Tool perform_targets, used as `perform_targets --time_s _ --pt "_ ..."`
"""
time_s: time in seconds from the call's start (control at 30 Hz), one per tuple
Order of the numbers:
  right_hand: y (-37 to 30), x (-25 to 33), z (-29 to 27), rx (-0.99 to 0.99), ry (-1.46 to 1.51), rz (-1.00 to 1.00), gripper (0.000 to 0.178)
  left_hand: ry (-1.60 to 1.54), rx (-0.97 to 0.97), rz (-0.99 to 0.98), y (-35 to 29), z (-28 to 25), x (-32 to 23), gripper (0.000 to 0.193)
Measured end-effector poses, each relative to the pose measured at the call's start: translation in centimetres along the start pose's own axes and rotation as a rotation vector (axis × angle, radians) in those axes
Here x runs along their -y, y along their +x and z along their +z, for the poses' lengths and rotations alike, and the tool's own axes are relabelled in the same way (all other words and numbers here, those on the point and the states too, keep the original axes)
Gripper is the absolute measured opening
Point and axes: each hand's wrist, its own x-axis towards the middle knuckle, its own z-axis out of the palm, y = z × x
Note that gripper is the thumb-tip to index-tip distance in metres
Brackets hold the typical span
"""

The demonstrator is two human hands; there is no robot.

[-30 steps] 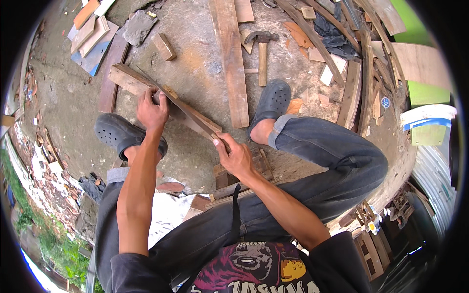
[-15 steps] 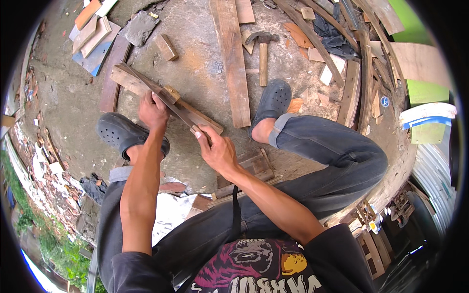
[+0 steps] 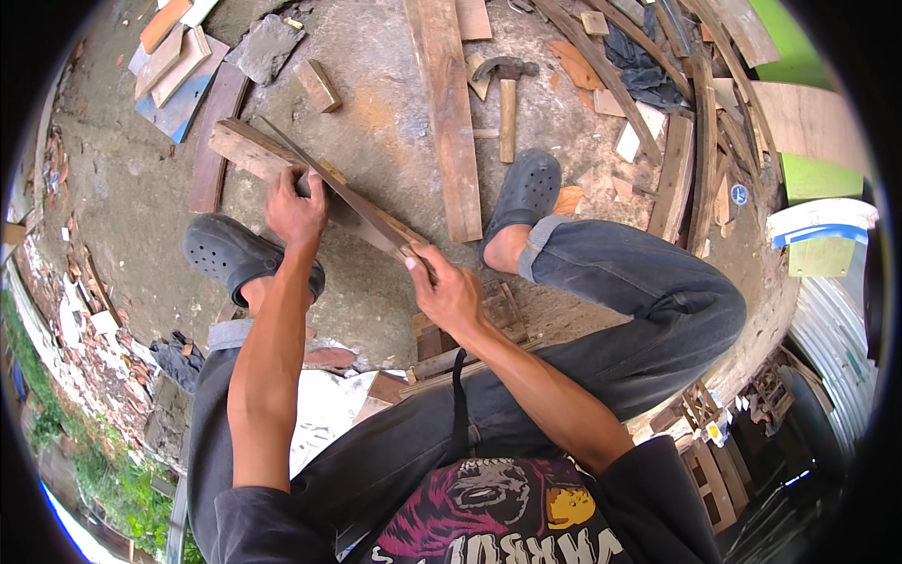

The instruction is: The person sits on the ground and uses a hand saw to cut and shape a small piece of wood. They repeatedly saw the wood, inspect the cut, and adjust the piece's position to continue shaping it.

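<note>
Right hand (image 3: 443, 289) grips the near end of a saw (image 3: 365, 211), its blade slanting across the wooden beam (image 3: 246, 154); left hand (image 3: 297, 209) curls at the beam, its exact hold unclear, blocking part of it from view. Beyond the beam lie a short block (image 3: 318, 86) and stone slab (image 3: 267, 49); right of it, a plank (image 3: 447, 132), then a hammer (image 3: 507, 113)

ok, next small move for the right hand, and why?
Probably a short push of the long blade away from the body: the right hand grips its near end, the blade slants over the wooden beam, and the left hand sits close beside the blade, so a short, controlled stroke looks safer.
</note>
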Motion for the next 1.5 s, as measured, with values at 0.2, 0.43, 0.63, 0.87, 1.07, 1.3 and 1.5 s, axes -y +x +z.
perform_targets --time_s 0.2,0.43,0.63,0.87,1.07,1.3,1.5 --pt "-0.1 0.9 -0.4 0.065 -0.037 0.011 0.029 -0.007 -0.019 0.05 0.1 0.2 0.5 0.026" --pt "0.7 3.9 1.4 0.06 0.026 0.081 0.027 0.016 -0.004 0.012 0.1 0.4 0.9 0.027" --pt "-0.2 2.0 0.5 -0.047 -0.038 0.012 0.029 -0.013 0.02 -0.037 0.2 -0.3 -0.4 0.029" --pt "-0.2 5.0 -1.2 0.15 -0.066 0.214 0.027 0.026 0.018 -0.056 0.2 0.2 0.2 0.032" --pt "-0.8 5.2 -1.0 0.081 -0.042 0.162 0.023 0.032 0.002 -0.029 0.3 0.2 0.1 0.032" --pt "-0.6 7.1 -0.4 0.07 -0.126 0.16 0.022 0.005 0.007 -0.045 0.4 -0.1 -0.7 0.035" --pt "1.0 7.3 0.5 0.056 -0.137 0.04 0.021 0.046 0.021 -0.067 0.8 0.3 0.1 0.038"
